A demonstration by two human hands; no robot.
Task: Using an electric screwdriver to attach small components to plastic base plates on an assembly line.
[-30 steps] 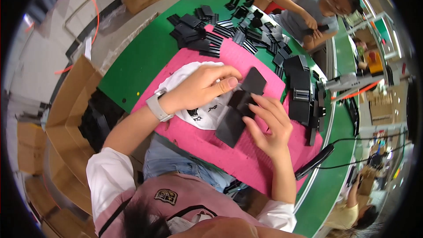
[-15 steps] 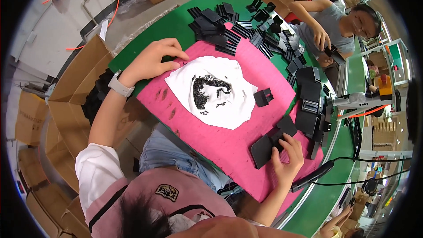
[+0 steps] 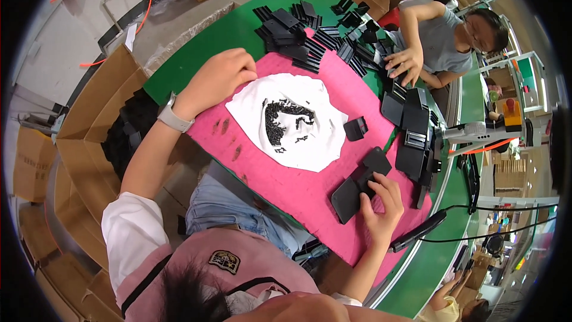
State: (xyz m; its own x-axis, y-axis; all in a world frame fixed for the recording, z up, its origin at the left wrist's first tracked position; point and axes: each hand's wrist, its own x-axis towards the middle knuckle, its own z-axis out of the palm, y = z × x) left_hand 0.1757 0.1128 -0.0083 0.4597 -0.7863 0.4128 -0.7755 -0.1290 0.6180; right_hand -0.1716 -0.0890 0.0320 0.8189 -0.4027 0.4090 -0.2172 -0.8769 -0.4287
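My left hand (image 3: pixel 223 77) is curled at the upper left edge of a white cloth (image 3: pixel 325 149), its fingertips bent together. What they pinch, if anything, is hidden. On the cloth lie many small black pieces (image 3: pixel 274 126), too small to name. My right hand (image 3: pixel 384 207) grips a black plastic part (image 3: pixel 345 200) with two flat, plate-like ends, thumb on the near side and fingers over its middle. The part rests on or just above the pink mat (image 3: pixel 286 197). Between it and the cloth lies a smaller black plastic bracket (image 3: pixel 356 129).
Black plastic parts (image 3: pixel 289 36) are heaped at the far side of the green table (image 3: pixel 196 42). More black panels (image 3: pixel 411 155) are stacked at the right, by a black cabled tool (image 3: pixel 420 231). A co-worker's hand (image 3: pixel 408 62) reaches over the pile. An open cardboard box (image 3: pixel 89 143) stands at left.
My left hand's fingers have drawn together at the cloth's edge. My right hand and the black part have shifted slightly left. The co-worker's raised black part is gone from view; that hand now reaches toward the pile.
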